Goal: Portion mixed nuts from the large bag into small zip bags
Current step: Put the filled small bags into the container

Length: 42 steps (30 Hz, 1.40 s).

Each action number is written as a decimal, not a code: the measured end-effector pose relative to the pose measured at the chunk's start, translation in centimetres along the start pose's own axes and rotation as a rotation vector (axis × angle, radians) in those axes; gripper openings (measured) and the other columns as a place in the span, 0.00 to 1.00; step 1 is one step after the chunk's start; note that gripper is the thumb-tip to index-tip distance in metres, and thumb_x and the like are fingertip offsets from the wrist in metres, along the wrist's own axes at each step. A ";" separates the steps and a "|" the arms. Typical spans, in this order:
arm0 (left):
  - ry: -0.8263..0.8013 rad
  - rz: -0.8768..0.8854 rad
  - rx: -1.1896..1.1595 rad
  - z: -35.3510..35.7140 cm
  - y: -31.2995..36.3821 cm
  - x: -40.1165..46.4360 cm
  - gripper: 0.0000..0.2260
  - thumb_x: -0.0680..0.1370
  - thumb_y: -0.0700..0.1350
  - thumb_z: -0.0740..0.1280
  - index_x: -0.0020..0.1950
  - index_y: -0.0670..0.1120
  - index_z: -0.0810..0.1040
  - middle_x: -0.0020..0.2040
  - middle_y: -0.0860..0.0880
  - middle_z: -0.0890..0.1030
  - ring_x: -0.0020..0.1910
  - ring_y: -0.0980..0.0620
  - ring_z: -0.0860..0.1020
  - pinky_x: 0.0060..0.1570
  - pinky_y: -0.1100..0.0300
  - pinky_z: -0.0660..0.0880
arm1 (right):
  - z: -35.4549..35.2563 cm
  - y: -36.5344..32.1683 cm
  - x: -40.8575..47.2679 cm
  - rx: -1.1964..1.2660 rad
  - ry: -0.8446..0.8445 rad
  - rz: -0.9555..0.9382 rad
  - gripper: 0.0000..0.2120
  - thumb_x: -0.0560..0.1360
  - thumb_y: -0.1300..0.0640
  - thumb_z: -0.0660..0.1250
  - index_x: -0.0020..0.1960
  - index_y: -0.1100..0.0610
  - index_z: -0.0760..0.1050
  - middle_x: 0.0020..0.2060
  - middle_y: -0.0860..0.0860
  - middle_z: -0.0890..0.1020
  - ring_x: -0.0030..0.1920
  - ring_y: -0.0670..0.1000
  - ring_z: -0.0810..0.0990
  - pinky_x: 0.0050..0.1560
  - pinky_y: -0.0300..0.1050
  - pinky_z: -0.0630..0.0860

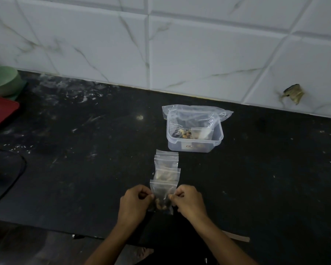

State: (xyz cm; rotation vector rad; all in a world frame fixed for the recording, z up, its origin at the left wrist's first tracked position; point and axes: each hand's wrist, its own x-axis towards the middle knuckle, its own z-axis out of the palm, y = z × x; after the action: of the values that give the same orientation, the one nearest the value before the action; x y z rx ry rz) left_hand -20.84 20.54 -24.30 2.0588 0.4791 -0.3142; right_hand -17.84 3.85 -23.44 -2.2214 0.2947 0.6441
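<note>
White marbled tiles back a black stone counter (84, 150), scuffed with pale smears and crumbs; near its front edge the left hand (135, 202) and the right hand (188, 202) each pinch one side of a small zip bag (162, 196), fingers curled tight on its edges, thumb against forefinger. That bag has a few nuts sunk to its bottom and stands with its mouth upward; whether the seal is pressed shut I cannot tell. Just behind it lies a short overlapping row of filled small bags (167, 167), running back toward a clear plastic tub (194, 148); the large bag (197, 115) sits in the tub, its mouth flopping over the far rim, with nuts and what looks like another small bag at the bottom.

Risks, as I judge them: if the strip is only half closed, tilting or laying the bag down could let nuts slide out onto the counter; a pull outward from both sides could pop the seal open again; setting it down carelessly could knock the row askew.

Much is unclear; the light is dim and the film is glossy, so the contents of each bag blur together; how much remains in the large bag is hidden behind its printed panel. A green bowl (2, 81) and a red tray (0, 111) are cut off at the left edge; a dark cable (17, 173) runs out of view.
</note>
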 end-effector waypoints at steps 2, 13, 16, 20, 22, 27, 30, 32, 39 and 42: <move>-0.030 0.022 -0.030 -0.4 0.3 -0.3 0.05 0.76 0.42 0.71 0.41 0.50 0.81 0.38 0.51 0.84 0.37 0.59 0.82 0.38 0.65 0.77 | -0.5 -0.2 -0.4 0.039 -0.037 -0.007 0.05 0.75 0.53 0.69 0.41 0.51 0.77 0.39 0.48 0.82 0.37 0.44 0.81 0.37 0.38 0.79; -0.080 0.502 -0.087 -3.3 11.7 2.6 0.06 0.77 0.41 0.69 0.45 0.52 0.78 0.41 0.55 0.81 0.41 0.63 0.80 0.41 0.72 0.75 | -11.4 -7.8 -1.3 -0.245 0.009 -0.389 0.06 0.75 0.54 0.68 0.52 0.51 0.78 0.41 0.48 0.82 0.40 0.45 0.81 0.43 0.44 0.79; -0.032 0.554 -0.131 -2.8 14.5 4.9 0.04 0.78 0.42 0.68 0.46 0.51 0.79 0.42 0.54 0.81 0.41 0.62 0.79 0.42 0.72 0.76 | -14.6 -9.9 0.4 -0.382 0.132 -0.416 0.06 0.77 0.54 0.66 0.51 0.54 0.79 0.39 0.49 0.82 0.39 0.47 0.81 0.45 0.47 0.79; 0.121 0.415 -0.118 -2.2 14.9 9.1 0.04 0.79 0.44 0.67 0.52 0.49 0.80 0.42 0.57 0.79 0.40 0.63 0.78 0.35 0.73 0.72 | -18.0 -10.9 5.1 -0.393 0.252 -0.366 0.06 0.77 0.56 0.67 0.50 0.56 0.81 0.37 0.52 0.83 0.37 0.49 0.83 0.47 0.51 0.81; 0.145 0.325 -0.079 -1.6 14.1 10.9 0.06 0.80 0.45 0.67 0.53 0.47 0.81 0.42 0.57 0.79 0.40 0.63 0.77 0.37 0.71 0.70 | -18.5 -10.8 7.8 -0.398 0.273 -0.345 0.07 0.76 0.56 0.67 0.50 0.57 0.81 0.38 0.54 0.84 0.38 0.51 0.83 0.49 0.54 0.81; 0.040 0.117 -0.178 -0.2 12.5 12.7 0.08 0.80 0.47 0.66 0.54 0.45 0.82 0.44 0.51 0.82 0.44 0.53 0.82 0.48 0.55 0.81 | -16.3 -10.5 12.6 -0.580 0.185 -0.284 0.08 0.77 0.55 0.66 0.46 0.59 0.79 0.42 0.56 0.82 0.41 0.54 0.78 0.40 0.45 0.73; 0.014 0.081 -0.237 0.1 12.5 12.7 0.08 0.80 0.46 0.66 0.54 0.45 0.82 0.43 0.52 0.81 0.43 0.55 0.82 0.46 0.57 0.82 | -14.3 -9.7 14.3 -0.654 0.058 -0.243 0.07 0.76 0.56 0.67 0.46 0.60 0.79 0.41 0.55 0.82 0.40 0.52 0.79 0.40 0.43 0.73; 0.009 0.079 -0.245 0.1 12.5 12.8 0.08 0.80 0.46 0.66 0.55 0.45 0.81 0.44 0.52 0.82 0.43 0.54 0.82 0.45 0.58 0.82 | -13.4 -9.0 14.9 -0.700 0.023 -0.223 0.07 0.75 0.55 0.69 0.46 0.59 0.79 0.39 0.53 0.80 0.40 0.52 0.79 0.42 0.43 0.73; -0.005 0.095 -0.264 -0.1 11.9 13.1 0.08 0.80 0.46 0.67 0.55 0.44 0.82 0.47 0.48 0.84 0.44 0.54 0.83 0.43 0.60 0.82 | -12.6 -8.2 15.7 -0.737 0.057 -0.191 0.11 0.72 0.53 0.72 0.50 0.59 0.80 0.41 0.53 0.81 0.43 0.52 0.80 0.46 0.46 0.75; -0.008 0.099 -0.268 0.0 11.9 13.2 0.08 0.80 0.46 0.67 0.54 0.45 0.82 0.47 0.49 0.83 0.43 0.54 0.82 0.42 0.62 0.81 | -12.7 -8.2 15.8 -0.763 0.099 -0.187 0.12 0.71 0.52 0.73 0.50 0.58 0.79 0.43 0.54 0.82 0.45 0.53 0.80 0.48 0.48 0.77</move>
State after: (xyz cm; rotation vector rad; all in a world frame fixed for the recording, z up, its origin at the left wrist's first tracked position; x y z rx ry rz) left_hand -3.69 17.85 -20.60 1.8129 0.3902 -0.1872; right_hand 3.32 -0.27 -19.58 -2.9659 -0.1456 0.6052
